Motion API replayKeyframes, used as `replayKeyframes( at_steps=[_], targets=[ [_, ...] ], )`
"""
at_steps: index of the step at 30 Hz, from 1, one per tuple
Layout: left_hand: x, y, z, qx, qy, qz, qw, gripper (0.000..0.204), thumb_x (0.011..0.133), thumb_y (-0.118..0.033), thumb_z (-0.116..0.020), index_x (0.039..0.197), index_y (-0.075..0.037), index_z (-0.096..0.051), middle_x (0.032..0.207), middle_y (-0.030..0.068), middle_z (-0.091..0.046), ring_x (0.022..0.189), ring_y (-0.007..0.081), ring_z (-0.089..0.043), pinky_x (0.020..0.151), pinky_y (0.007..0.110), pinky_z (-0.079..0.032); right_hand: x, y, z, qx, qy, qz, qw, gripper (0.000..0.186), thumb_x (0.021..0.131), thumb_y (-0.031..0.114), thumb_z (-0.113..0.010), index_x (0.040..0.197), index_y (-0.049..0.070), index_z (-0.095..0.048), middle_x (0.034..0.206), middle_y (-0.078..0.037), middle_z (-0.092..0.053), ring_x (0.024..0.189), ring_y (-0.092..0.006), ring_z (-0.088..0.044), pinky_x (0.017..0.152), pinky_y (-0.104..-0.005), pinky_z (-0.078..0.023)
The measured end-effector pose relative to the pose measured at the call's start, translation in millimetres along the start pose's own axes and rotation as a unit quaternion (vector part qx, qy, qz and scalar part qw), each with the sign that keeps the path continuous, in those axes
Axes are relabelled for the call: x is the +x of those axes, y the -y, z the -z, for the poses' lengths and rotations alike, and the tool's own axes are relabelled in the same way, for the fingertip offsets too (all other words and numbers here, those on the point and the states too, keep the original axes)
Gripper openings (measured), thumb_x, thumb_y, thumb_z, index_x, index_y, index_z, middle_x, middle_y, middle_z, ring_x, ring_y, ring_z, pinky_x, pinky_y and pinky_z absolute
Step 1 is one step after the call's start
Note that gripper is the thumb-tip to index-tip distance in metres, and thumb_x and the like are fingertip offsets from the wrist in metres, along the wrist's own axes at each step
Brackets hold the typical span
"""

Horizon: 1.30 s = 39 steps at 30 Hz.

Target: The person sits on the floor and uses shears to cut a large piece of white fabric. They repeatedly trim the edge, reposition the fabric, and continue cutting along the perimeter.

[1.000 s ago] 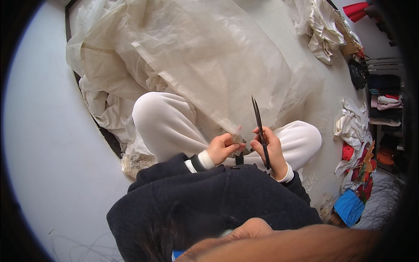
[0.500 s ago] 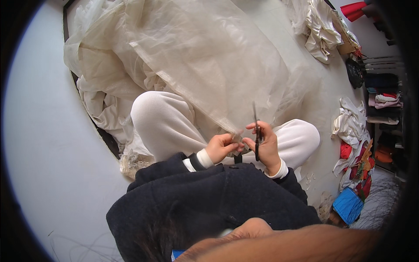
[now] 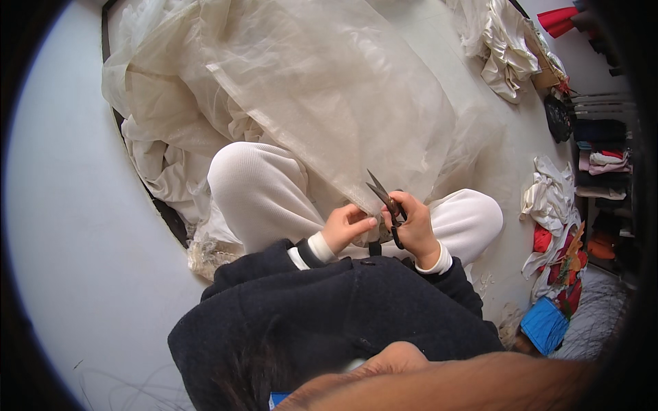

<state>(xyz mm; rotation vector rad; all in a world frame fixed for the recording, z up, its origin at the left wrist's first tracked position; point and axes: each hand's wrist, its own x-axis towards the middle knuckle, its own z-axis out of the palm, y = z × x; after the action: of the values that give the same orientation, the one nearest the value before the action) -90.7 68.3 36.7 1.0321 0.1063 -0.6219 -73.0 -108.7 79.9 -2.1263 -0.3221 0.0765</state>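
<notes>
A wide piece of sheer cream fabric point(image 3: 343, 103) spreads over the floor and across my lap, its seamed edge running down to my hands. My left hand point(image 3: 344, 229) has its thumb and fingers closed at the lower corner of that fabric; the exact pinch is partly hidden. In my right hand point(image 3: 417, 229) is a pair of scissors point(image 3: 380, 192) with black handles. The blades are slightly parted and point up and to the left, over the fabric just beyond my left fingertips.
My knees in white ribbed trousers point(image 3: 253, 185) flank the work. White cloth point(image 3: 507, 58) lies in a heap at the far right. A mixed pile of garments point(image 3: 548, 195), a blue box-like item point(image 3: 545, 325) and a shelf of folded clothes point(image 3: 603, 157) are along the right side.
The scissors have turned from pointing straight up to pointing up-left, and their blades now show parted. My right hand has rotated with them; the left hand has barely shifted.
</notes>
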Motion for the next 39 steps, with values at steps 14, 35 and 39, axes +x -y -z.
replayKeyframes(
  at_steps=[14, 35, 39],
  targets=[
    [22, -7, 7, -0.134, 0.015, 0.052, 0.99, 0.021, 0.089, -0.014, -0.059, 0.098, 0.005, -0.061, 0.093, 0.0121, -0.066, 0.086, 0.0183, -0.064, 0.082, 0.03, -0.051, -16, 22, 23, 0.306, 0.019, -0.191, 0.933, 0.06, 0.084, 0.05, -0.056, 0.118, 0.002, -0.045, 0.078, -0.002, -0.055, 0.06, -0.006, -0.046, 0.055, -0.018, -0.037],
    [75, 1, -11, -0.171, -0.071, 0.139, 0.973, 0.024, 0.088, -0.02, -0.06, 0.1, 0.001, -0.06, 0.098, 0.0087, -0.063, 0.093, 0.0196, -0.06, 0.084, 0.034, -0.048, -17, 36, 45, 0.295, -0.003, -0.219, 0.93, 0.073, 0.08, 0.069, -0.046, 0.109, 0.001, -0.047, 0.066, 0.0, -0.048, 0.054, -0.0038, -0.04, 0.048, -0.0168, -0.031],
    [73, 7, -12, -0.051, -0.03, 0.024, 0.998, 0.023, 0.087, -0.02, -0.062, 0.091, 0.003, -0.064, 0.088, 0.0061, -0.064, 0.083, 0.0152, -0.06, 0.077, 0.028, -0.048, 1, 35, 49, 0.146, -0.121, -0.203, 0.961, 0.032, 0.078, 0.003, -0.068, 0.105, 0.003, -0.051, 0.068, 0.003, -0.049, 0.057, -0.0035, -0.042, 0.052, -0.0181, -0.034]
  ],
)
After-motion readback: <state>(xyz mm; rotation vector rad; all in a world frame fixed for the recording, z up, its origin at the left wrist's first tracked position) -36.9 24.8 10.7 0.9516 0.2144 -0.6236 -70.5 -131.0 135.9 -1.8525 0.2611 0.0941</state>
